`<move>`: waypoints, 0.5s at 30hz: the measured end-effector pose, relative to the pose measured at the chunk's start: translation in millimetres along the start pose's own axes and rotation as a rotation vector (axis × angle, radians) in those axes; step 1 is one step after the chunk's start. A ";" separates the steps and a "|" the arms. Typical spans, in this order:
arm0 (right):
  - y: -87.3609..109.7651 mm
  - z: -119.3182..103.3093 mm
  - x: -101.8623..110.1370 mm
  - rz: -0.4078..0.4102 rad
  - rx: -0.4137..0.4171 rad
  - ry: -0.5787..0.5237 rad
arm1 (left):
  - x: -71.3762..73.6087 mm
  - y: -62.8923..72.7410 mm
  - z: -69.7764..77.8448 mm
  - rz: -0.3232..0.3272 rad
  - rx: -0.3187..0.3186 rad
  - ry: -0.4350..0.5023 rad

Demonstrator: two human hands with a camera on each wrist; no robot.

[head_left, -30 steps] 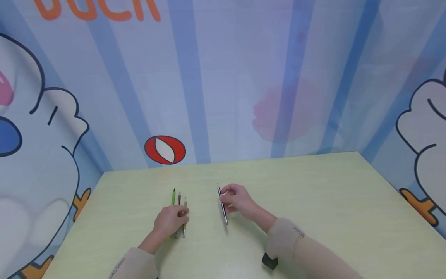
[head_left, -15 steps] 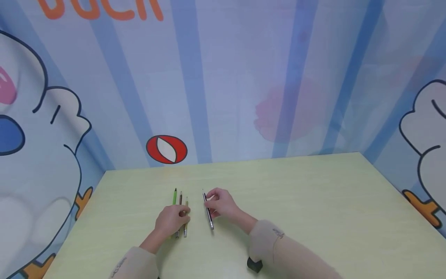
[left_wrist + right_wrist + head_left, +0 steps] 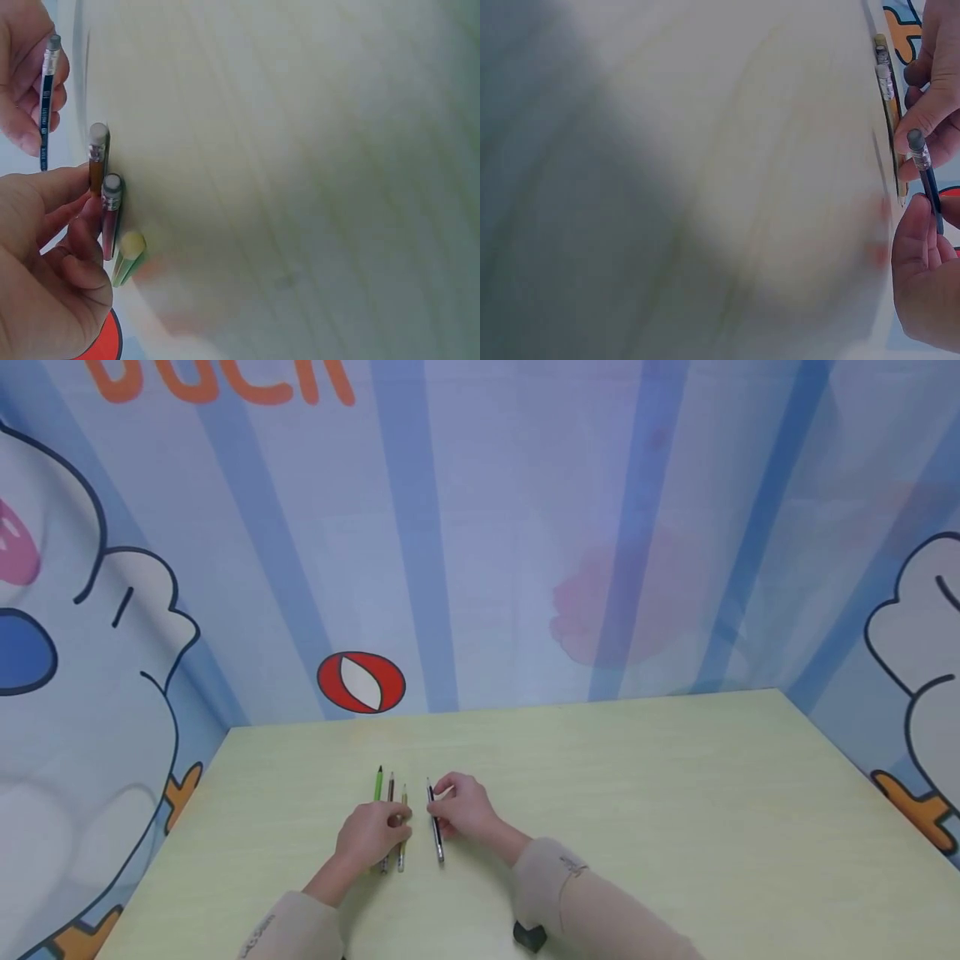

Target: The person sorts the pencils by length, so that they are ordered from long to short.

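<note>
Three pencils lie side by side on the table: a green one point(image 3: 378, 783), a dark red one point(image 3: 391, 787) and a yellow one point(image 3: 401, 857). My left hand point(image 3: 369, 835) lies over their middles, thumb and forefinger pinching about the yellow pencil. To the right, my right hand point(image 3: 467, 808) pinches a dark pencil point(image 3: 437, 841) with an eraser end, tip pointing away from me. A small gap separates it from the yellow pencil. In the left wrist view the dark pencil point(image 3: 46, 105) appears raised off the table, and the erasers of the others show.
The pale table point(image 3: 637, 793) stretches out to the right and ahead. Behind it hangs a blue striped backdrop point(image 3: 510, 527) with cartoon prints. A small black object point(image 3: 530, 936) is by the right sleeve.
My right hand has moved left with the dark pencil, bringing it close to the other three. My left hand and the pencils under it have stayed in place.
</note>
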State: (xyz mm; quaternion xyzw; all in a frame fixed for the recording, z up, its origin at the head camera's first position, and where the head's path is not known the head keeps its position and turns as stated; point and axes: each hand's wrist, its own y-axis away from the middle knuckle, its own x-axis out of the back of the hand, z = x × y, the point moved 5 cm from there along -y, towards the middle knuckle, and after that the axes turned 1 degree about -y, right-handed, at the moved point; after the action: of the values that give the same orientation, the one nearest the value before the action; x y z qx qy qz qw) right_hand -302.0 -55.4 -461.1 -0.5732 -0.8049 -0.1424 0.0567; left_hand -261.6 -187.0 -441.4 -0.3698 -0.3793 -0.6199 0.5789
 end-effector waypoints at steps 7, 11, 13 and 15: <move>0.1 1.3 -3.1 0.030 0.000 0.100 | -1.3 -0.4 -1.9 -0.003 0.010 0.006; -0.3 2.1 -3.4 0.045 0.004 0.176 | -0.5 0.5 -1.6 0.001 0.003 0.012; -0.1 1.4 -3.5 0.049 0.010 0.209 | -0.4 0.9 -1.5 0.002 0.002 0.013; 0.2 0.1 -3.7 0.056 0.019 0.245 | -0.3 1.1 -1.4 0.005 -0.002 0.011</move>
State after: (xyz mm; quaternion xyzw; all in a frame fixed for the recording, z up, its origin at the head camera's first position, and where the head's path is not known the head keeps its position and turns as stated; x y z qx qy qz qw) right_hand -300.5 -58.6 -462.0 -0.5734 -0.7768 -0.2020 0.1640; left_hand -260.5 -188.1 -442.2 -0.3678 -0.3744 -0.6208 0.5823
